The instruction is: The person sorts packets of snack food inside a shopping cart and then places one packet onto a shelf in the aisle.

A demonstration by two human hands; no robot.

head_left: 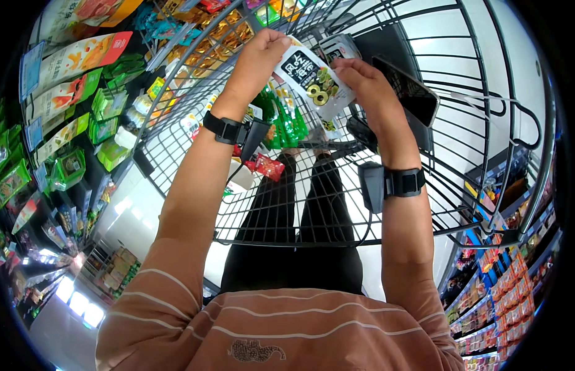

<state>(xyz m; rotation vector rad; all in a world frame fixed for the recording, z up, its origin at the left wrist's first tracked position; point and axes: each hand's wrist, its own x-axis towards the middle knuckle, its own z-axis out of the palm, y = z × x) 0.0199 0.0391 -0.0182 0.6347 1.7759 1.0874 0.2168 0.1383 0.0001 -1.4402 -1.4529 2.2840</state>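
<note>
A white snack pouch (293, 70) with a black label and a picture of green ring-shaped pieces is held up over the shopping cart (337, 237). At its upper left corner the fingers of my left hand (261, 57) are pinched on it. My right hand (369, 86) grips the pouch's right edge with thumb and fingers. Below it, green packets (281, 120) lie in the cart's wire basket, with a small red packet (268, 167) nearer to me. Just right of my right hand is a dark phone (414, 96), tilted at the cart's side.
Shelves and hooks with hanging snack bags (77, 59) run close along the left. Lower right stand more shelves of small packets (512, 287). A white cable (479, 98) and a dark hook (527, 127) are at the cart's right rim. Black devices are strapped to both my wrists.
</note>
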